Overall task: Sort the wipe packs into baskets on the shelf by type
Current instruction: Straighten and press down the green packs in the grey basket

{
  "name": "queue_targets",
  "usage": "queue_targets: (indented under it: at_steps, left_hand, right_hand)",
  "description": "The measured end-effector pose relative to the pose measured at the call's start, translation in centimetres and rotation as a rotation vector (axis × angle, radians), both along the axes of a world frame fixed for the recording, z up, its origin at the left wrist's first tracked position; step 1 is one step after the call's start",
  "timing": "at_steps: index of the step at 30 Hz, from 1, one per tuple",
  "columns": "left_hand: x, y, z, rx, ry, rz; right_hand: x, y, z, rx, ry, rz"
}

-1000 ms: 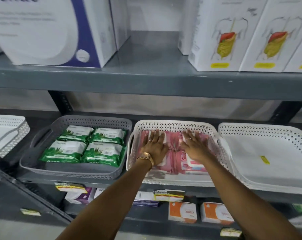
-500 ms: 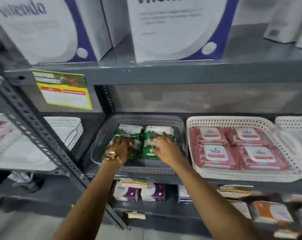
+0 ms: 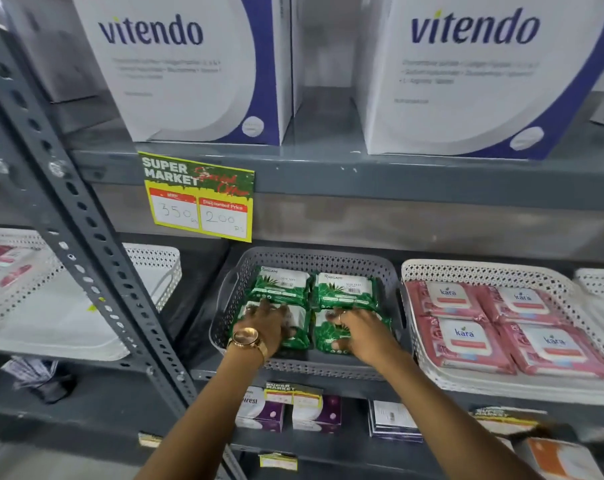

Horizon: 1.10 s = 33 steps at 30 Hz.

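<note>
Several green wipe packs [image 3: 345,291] lie flat in a grey perforated basket [image 3: 314,258] on the middle shelf. My left hand [image 3: 265,327] rests on the front-left green pack, fingers spread, a gold watch on the wrist. On the front-right green pack lies my right hand [image 3: 362,329], fingers on top and thumb at its front edge. Neither pack is lifted. Just right of the grey basket, a white basket [image 3: 484,271] holds several pink wipe packs [image 3: 463,336] laid flat.
A slanted grey steel upright [image 3: 85,237] crosses the left. Behind it a white basket [image 3: 162,268] holds blurred pink packs [image 3: 2,261]. Another white basket [image 3: 602,282] shows at the far right. Large white boxes [image 3: 175,64] and a yellow price tag [image 3: 198,195] sit above.
Both hands left the pink packs in the white basket and moved left onto the green packs in the grey basket. The view shifted left with them.
</note>
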<state>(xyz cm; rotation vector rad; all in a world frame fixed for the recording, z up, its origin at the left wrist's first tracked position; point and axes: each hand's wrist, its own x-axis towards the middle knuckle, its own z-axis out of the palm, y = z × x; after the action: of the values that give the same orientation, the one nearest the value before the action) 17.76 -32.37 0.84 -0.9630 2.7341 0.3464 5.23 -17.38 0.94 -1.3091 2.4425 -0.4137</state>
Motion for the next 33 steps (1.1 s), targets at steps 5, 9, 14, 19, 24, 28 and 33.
queue_targets:
  at_steps: [5,9,14,19,24,28,33]
  left_hand:
    - [-0.5,-2.8,2.5,-0.061,-0.005,-0.138]
    - [-3.4,-5.0,1.6,-0.118,0.223,-0.137]
    - [-4.9,-4.6,-3.3,-0.159,0.169,-0.13]
    - [-5.5,-5.0,-4.9,-0.239,0.196,-0.103]
    - [-5.3,-4.6,-5.1,-0.244,0.176,-0.093]
    - [-5.5,-4.6,-5.1,-0.247,0.173,-0.093]
    - [-5.6,-4.6,-4.9,-0.252,0.121,-0.111]
  right_hand:
    - [-1.5,-1.0,1.1,-0.084,-0.141,-0.044]
    - [-2.9,-3.9,0.8,-0.123,0.099,-0.103]
    - [-2.7,-6.0,-2.5,0.091,0.11,-0.103]
    - [-3.1,-6.4,-3.9,0.101,0.21,-0.105]
    - [-3.1,-6.4,-4.4,0.104,0.227,-0.101]
    - [-3.3,-6.5,-4.6,0.098,0.236,-0.104]
    - [-3.3,-6.3,-4.5,0.119,0.226,-0.104]
